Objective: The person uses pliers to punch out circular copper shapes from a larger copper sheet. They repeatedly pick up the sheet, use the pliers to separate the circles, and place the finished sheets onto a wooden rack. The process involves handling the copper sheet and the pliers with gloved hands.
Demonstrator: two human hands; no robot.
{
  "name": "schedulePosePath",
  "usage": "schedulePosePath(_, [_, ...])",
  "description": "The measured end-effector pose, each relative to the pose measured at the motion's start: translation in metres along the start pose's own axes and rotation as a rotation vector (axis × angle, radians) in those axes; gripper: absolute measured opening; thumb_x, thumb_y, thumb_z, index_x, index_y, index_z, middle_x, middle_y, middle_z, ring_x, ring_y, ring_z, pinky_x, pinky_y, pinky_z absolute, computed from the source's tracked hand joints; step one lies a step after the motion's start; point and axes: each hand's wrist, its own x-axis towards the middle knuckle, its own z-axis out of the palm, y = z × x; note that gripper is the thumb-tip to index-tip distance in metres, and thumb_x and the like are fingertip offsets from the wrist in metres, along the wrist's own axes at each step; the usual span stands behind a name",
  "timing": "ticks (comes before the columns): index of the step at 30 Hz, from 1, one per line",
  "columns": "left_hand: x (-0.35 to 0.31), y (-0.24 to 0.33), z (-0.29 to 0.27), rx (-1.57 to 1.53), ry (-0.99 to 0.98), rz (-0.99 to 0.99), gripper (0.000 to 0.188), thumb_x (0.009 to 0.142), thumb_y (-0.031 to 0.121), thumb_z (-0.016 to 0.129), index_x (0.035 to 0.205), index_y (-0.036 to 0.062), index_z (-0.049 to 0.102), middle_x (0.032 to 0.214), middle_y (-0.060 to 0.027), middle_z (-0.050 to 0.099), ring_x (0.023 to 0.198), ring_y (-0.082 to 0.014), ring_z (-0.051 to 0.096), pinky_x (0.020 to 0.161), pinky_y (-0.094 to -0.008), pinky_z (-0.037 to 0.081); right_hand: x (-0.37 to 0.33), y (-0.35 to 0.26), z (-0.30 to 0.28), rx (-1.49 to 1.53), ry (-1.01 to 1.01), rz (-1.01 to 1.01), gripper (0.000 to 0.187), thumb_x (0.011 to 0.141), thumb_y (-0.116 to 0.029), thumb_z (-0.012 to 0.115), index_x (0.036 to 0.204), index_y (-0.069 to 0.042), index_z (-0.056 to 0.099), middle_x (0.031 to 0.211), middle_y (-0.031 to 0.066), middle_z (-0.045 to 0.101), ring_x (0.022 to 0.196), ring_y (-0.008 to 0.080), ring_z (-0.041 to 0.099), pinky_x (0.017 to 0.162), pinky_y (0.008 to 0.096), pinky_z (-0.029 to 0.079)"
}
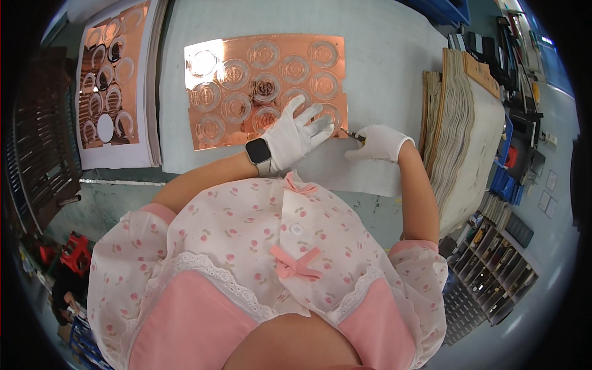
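A shiny copper-coloured sheet (251, 94) with rows of raised round shapes lies on a pale covered worktable in front of me. My left hand (296, 132), in a white glove, rests with spread fingers on the sheet's near right part, hiding some of the round shapes. My right hand (382, 145), also gloved in white, is just off the sheet's near right corner. Its fingers are closed on a slim dark pointed tool (352, 134), whose tip reaches the sheet's right edge. Most of that tool is hidden by the glove, so its exact kind does not show.
A second copper-coloured sheet (126, 86) lies on a white stack at the left. To the right stands a tall pile of worn, layered sheets (459, 117) with a wooden block (481, 75) on top. A compartment rack (493, 271) is at the lower right.
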Motion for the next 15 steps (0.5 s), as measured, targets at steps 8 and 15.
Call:
schedulePosePath(8, [0.0, 0.0, -0.006, -0.005, -0.055, 0.002, 0.049, 0.08, 0.016, 0.049, 0.128, 0.0099, 0.046, 0.134, -0.0074, 0.047, 0.128, -0.0282, 0.038, 0.106, -0.0574, 0.016, -0.005, -0.009, -0.002, -0.006, -0.015, 0.02, 0.058, 0.072, -0.046, 0.065, 0.11, -0.002, 0.062, 0.096, 0.0158, 0.065, 0.087, 0.0296, 0.061, 0.077, 0.0367, 0.048])
schedulePosePath(15, [0.002, 0.001, -0.007, -0.005, -0.081, -0.026, 0.053, 0.078, 0.016, 0.051, 0.13, 0.0106, 0.044, 0.135, -0.0074, 0.045, 0.13, -0.0279, 0.036, 0.106, -0.0579, 0.015, -0.002, -0.007, 0.001, 0.003, -0.004, -0.01, 0.065, 0.071, -0.048, 0.066, 0.114, 0.0, 0.06, 0.099, 0.0164, 0.065, 0.09, 0.0299, 0.061, 0.081, 0.0361, 0.047])
